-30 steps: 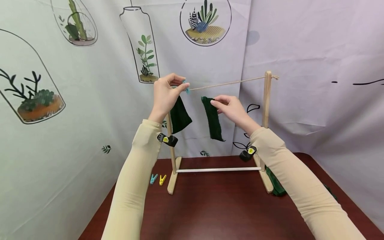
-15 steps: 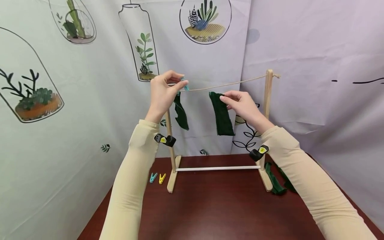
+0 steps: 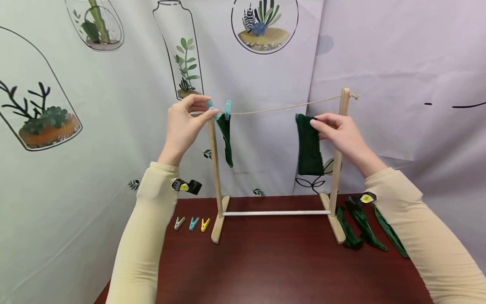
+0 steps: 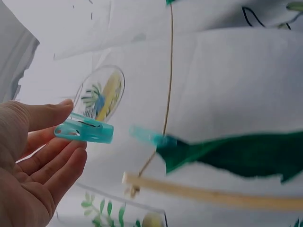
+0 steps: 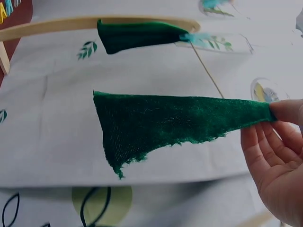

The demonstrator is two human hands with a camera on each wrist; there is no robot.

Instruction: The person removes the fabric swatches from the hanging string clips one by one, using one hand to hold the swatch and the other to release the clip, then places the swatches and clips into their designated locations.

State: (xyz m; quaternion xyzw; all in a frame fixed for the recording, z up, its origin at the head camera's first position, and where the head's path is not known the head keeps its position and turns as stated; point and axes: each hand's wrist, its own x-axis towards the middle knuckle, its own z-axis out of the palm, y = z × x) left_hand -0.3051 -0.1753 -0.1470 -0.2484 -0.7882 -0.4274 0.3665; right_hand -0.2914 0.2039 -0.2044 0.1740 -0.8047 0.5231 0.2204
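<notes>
My left hand (image 3: 190, 120) pinches a light-blue clothespin (image 4: 85, 129) between thumb and fingers, close to the left end of the string (image 3: 273, 109). A second light-blue clothespin (image 3: 228, 109) sits on the string and clips a dark green cloth (image 3: 226, 141), which hangs down twisted. Over by the right post, my right hand (image 3: 341, 130) pinches another green cloth (image 3: 309, 145) at its top corner. In the right wrist view that cloth (image 5: 161, 123) spreads out from the fingertips, with one frayed edge.
A wooden frame with two posts (image 3: 214, 164) and a white bottom rod (image 3: 277, 213) stands on the dark red table (image 3: 273, 261). White, blue and yellow clothespins (image 3: 193, 223) lie left of it. Several green strips (image 3: 366, 230) lie right of it. A patterned curtain (image 3: 265, 76) hangs behind.
My left hand has moved left with its clothespin, revealing the one clipped on the string. My right hand has carried its cloth to the right. The hanging cloth has turned.
</notes>
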